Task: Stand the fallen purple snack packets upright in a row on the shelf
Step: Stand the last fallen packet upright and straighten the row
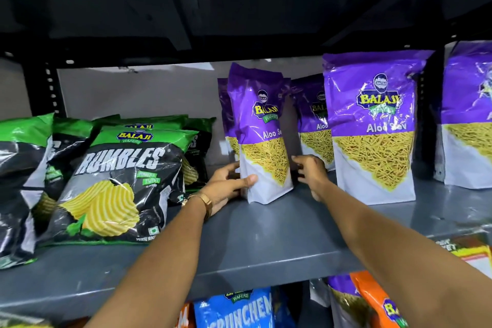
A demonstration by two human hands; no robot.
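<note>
Both bare forearms reach over the grey shelf's (266, 242) front edge. Left-hand fingers curl behind the standing Aloo Sev packet (262, 138) while the thumb presses its white lower front, so the left hand (226, 189), with a gold watch (203, 201) at the wrist, grips that packet's lower left edge. Right-hand fingers are spread and loosely bent; the right hand (312, 173) sits just right of the packet's base, and contact cannot be judged. This packet stands upright. Behind it stands another purple packet (225, 114); to its right stand more (315, 125), with a larger-looking one (372, 125) nearer the front. Left of it lean green Rumbles bags (117, 184).
</note>
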